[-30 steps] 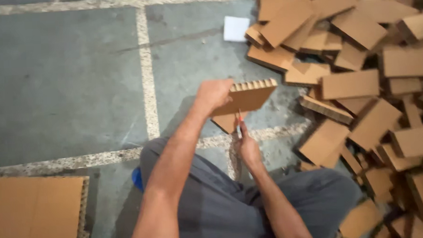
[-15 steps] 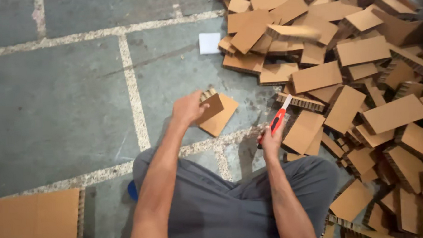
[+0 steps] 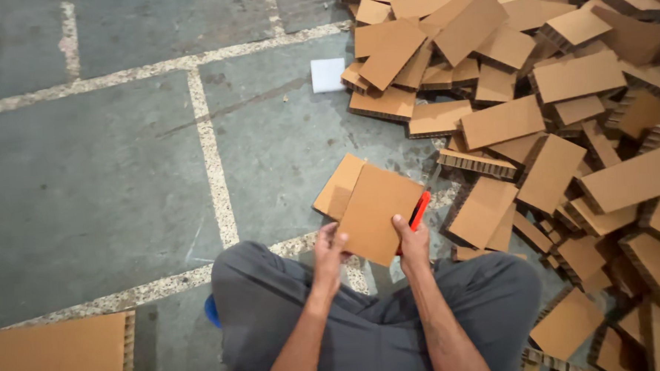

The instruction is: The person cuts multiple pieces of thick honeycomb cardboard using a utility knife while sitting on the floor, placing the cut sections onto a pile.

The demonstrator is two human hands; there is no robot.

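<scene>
A brown honeycomb cardboard piece (image 3: 375, 209) is held flat in front of me, just above my knees. My left hand (image 3: 328, 254) grips its lower left edge. My right hand (image 3: 412, 243) holds its right edge together with a red utility knife (image 3: 419, 209), whose handle sticks up past the thumb. Another cardboard piece (image 3: 337, 187) lies on the floor under and left of the held one. I sit cross-legged in grey trousers (image 3: 366, 325).
A large heap of cut cardboard pieces (image 3: 549, 109) covers the floor to the right and far right. A small white sheet (image 3: 328, 74) lies by the heap. A big cardboard slab (image 3: 55, 357) sits at bottom left. White painted lines (image 3: 212, 161) cross the grey concrete floor.
My left hand lowered the cardboard piece from raised to in front of my knees. My right hand, with the red knife, came in from the right and now holds the piece's right edge.
</scene>
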